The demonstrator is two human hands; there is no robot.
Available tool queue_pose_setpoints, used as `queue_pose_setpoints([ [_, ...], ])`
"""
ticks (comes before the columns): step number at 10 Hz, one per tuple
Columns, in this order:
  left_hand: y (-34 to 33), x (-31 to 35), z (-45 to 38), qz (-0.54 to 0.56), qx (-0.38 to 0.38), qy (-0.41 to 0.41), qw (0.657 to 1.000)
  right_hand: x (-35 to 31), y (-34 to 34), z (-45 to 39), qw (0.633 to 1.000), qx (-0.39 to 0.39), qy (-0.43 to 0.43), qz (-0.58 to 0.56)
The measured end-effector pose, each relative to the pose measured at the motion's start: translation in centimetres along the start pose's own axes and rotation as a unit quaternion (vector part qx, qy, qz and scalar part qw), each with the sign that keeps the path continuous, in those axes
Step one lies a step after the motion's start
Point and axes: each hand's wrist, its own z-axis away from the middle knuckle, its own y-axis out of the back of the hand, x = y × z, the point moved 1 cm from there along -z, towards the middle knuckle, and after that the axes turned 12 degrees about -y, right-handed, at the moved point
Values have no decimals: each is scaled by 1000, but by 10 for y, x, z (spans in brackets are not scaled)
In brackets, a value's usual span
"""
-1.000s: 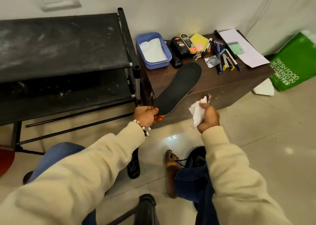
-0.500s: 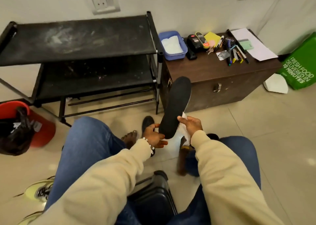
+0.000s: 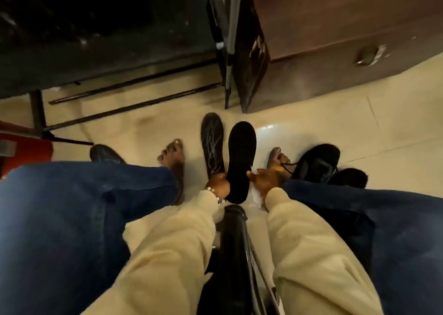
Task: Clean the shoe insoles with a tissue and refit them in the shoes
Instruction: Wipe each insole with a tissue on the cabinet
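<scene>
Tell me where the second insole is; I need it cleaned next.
In the head view, the patterned insole lies on the floor, just left of the held black insole, between the bare feet.

Whole frame is smearing with motion blur. Left hand (image 3: pixel 219 186) fingers are hiding behind the plain black insole (image 3: pixel 239 161), so grip detail isn't resolving. Right hand (image 3: pixel 265 180) is covering most of the white tissue (image 3: pixel 256 195); only a crumpled bit is showing below the wrist. Patterned insole (image 3: pixel 212 142) heel end is disappearing behind the left hand. Black shoe (image 3: pixel 316 162) is being partly blocked by the right knee, opening not readable. Another dark shoe (image 3: pixel 105 153) is poking out above the left knee, mostly hidden. Brown surface (image 3: pixel 347 27) top is getting cropped by the top edge, red object (image 3: pixel 21 144) by the left edge.
</scene>
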Motion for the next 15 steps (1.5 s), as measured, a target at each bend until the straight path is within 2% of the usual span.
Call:
queue_pose_setpoints([
  [1,-13,-15,-46,-1,-10,20,1000,-7,-10,-47,999,-11,-34,1],
  [3,-20,-27,-105,-64,-45,28,997,-17,-29,-114,999,16,-40,20],
  [4,-17,-27,-115,-80,-60,26,995,-17,-25,-114,996,42,-41,66],
  [5,-2,-33,-113,-130,-38,19,991,-20,-7,-88,982,110,-41,147],
  [6,27,-44,-116,-153,31,27,987,-30,-15,-73,984,120,0,130],
  [7,75,-72,-134,-248,136,24,959,-44,-50,-83,997,31,47,47],
  [8,104,-80,-148,-368,198,20,908,-67,-75,-89,994,-25,81,66],
  [9,68,-35,-128,-206,63,31,976,-78,-96,-102,993,-27,73,86],
  [10,52,-33,-136,-86,51,23,995,-76,-112,-108,994,-47,64,74],
  [11,58,-31,-142,-54,72,56,994,-69,-118,-113,997,-58,48,31],
  [12,55,-42,-143,-5,57,70,996,-62,-119,-117,997,-76,14,-23],
  [13,71,-127,-197,-102,66,53,991,-63,-112,-110,995,-77,3,-66],
  [14,81,-181,-249,-117,225,33,967,-63,-104,-98,983,-67,-41,-167],
  [15,88,-127,-190,-188,255,2,949,-62,-96,-80,972,-76,-46,-216],
])
